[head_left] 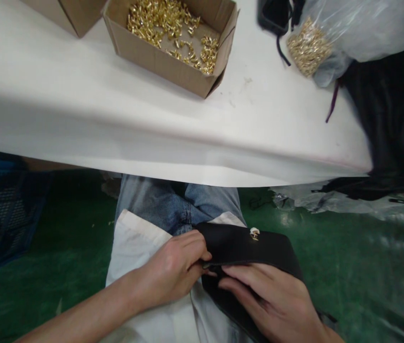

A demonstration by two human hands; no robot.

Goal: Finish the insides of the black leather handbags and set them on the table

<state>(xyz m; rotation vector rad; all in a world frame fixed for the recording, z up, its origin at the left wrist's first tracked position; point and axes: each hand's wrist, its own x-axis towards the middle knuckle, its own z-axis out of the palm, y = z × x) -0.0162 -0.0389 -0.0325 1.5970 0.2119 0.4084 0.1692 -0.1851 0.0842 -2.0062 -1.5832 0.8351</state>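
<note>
A black bag that looks like leather lies across my lap, over a white apron. A small gold fitting with a whitish bit on it sits near its far edge. My left hand pinches the bag's left edge between thumb and fingers. On the near side, my right hand grips the bag at its opening, index finger and thumb close to the edge. The rest of its fingers are hidden in or behind the black material, and I cannot see whether they hold a small part.
A cardboard box of gold metal fittings stands on the white table, with another box beside it. To the right are a plastic bag of gold pieces and black material. A blue crate stands at left.
</note>
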